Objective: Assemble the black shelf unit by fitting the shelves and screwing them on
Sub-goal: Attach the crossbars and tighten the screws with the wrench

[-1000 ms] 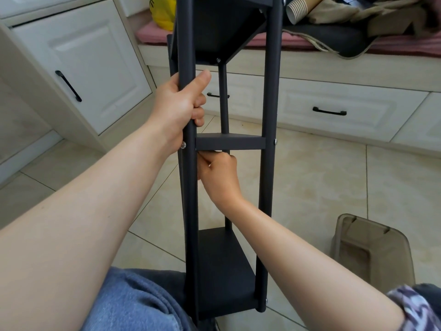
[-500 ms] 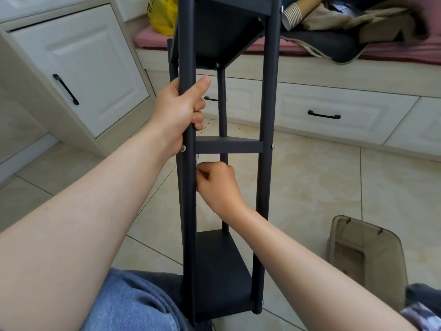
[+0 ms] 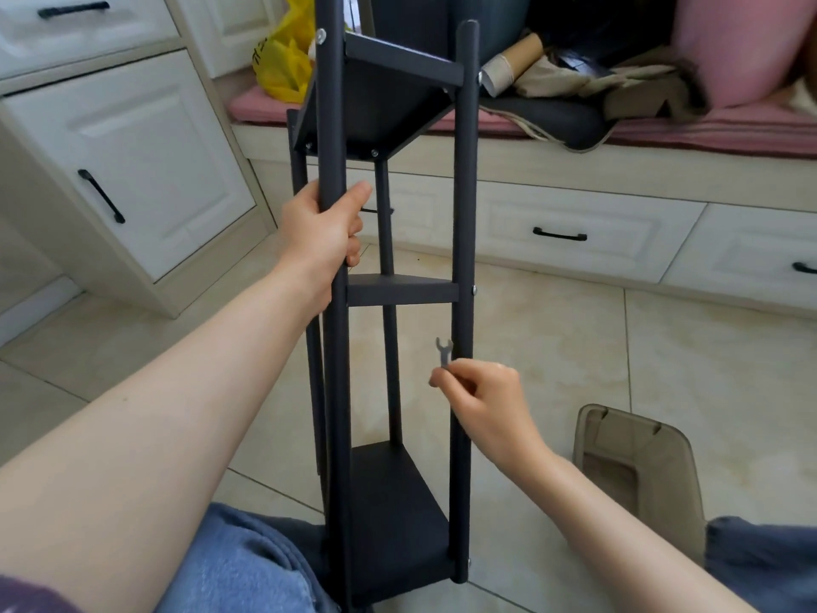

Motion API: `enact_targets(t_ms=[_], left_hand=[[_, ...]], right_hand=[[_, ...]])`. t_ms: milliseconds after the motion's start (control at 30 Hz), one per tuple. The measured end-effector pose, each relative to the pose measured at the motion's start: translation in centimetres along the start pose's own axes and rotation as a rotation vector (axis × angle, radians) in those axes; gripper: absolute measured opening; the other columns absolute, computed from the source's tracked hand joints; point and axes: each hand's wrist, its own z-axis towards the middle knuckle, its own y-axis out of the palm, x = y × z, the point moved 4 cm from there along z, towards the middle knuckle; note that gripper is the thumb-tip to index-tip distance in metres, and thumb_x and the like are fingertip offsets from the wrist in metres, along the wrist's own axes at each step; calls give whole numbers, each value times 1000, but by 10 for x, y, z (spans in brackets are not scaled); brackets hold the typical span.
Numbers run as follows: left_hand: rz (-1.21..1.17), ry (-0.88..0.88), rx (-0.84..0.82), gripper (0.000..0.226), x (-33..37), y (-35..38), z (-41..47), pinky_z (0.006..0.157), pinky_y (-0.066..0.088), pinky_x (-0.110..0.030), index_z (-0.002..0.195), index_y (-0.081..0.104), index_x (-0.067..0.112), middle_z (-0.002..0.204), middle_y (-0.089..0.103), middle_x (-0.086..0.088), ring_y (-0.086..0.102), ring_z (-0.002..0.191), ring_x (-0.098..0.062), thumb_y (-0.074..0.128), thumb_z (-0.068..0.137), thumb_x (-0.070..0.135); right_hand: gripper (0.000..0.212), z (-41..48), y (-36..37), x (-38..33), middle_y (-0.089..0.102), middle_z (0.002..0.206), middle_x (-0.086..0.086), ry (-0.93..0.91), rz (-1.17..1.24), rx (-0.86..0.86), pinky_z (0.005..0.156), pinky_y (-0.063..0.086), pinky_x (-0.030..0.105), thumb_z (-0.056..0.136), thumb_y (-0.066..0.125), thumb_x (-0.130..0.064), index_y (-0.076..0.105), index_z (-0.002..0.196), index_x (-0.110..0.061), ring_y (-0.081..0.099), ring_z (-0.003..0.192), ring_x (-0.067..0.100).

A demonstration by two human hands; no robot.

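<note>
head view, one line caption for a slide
Left hand grips a post of the black shelf unit while right hand pinches a small wrench.

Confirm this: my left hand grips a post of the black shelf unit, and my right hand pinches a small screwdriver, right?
Not quite: the head view shows the right hand pinching a small open-ended wrench, not a screwdriver. The left hand does grip a post of the black shelf unit.
</note>
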Motion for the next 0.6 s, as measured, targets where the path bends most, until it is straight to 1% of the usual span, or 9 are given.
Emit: enact_targets(t_ms=[67,133,233,300,367,467,500,567,600], left_hand=[[7,5,42,12,0,3,-2,45,40,-23,98,61,22,57,43,9,38,47,-9,69,96,31],[5,7,64,11,1,6,-3,44,40,-23,96,61,22,55,43,10,39,46,-8,69,96,30],[-10,5,82,12,2,11,-6,43,39,-22,92,60,22,51,43,12,39,44,-7,68,96,29],[-10,1,85,12,2,14,-8,44,39,-21,92,59,22,52,44,13,39,44,-6,68,97,30],[-16,-6,80,13,3,17,-10,44,39,-20,93,59,23,52,45,13,40,44,-6,67,97,31],[-27,-5,76,15,3,22,-13,43,37,-20,92,57,22,51,43,14,38,43,-5,67,97,32],[-27,-2,79,16,2,22,-14,43,37,-20,91,56,22,50,43,14,37,43,-5,67,97,32],[-21,10,81,15,3,23,-16,42,37,-20,91,57,23,49,43,14,38,42,-5,67,97,33],[-15,12,83,15,2,23,-17,42,38,-20,91,57,24,49,44,14,39,42,-5,67,97,34]], right_hand=[[30,-6,-17,6,46,47,-9,0,-2,36,52,29,17,95,63,-18,68,67,-9,40,48,7],[28,-13,-33,10,50,50,-1,-11,-14,78,51,28,20,95,64,-17,71,70,-6,39,49,8],[25,-22,-57,22,53,53,2,25,19,182,51,31,25,95,63,-15,72,72,-12,41,50,7],[26,-25,-69,40,56,57,1,137,19,213,53,36,27,96,60,-17,70,72,-13,46,53,6],[27,-28,-80,68,59,58,-2,293,-19,195,54,38,26,97,58,-19,70,73,-14,51,55,8],[26,-44,-96,124,62,61,0,542,-182,123,57,39,27,97,59,-19,73,78,-10,56,59,13],[27,-52,-100,143,62,61,2,611,-254,89,59,39,28,97,58,-18,72,75,-8,56,62,16],[35,-68,-108,178,57,59,6,716,-356,48,60,37,30,96,57,-16,61,63,-8,56,66,24],[37,-75,-112,192,59,60,9,762,-391,30,61,38,31,96,57,-17,58,61,-7,58,68,26]])
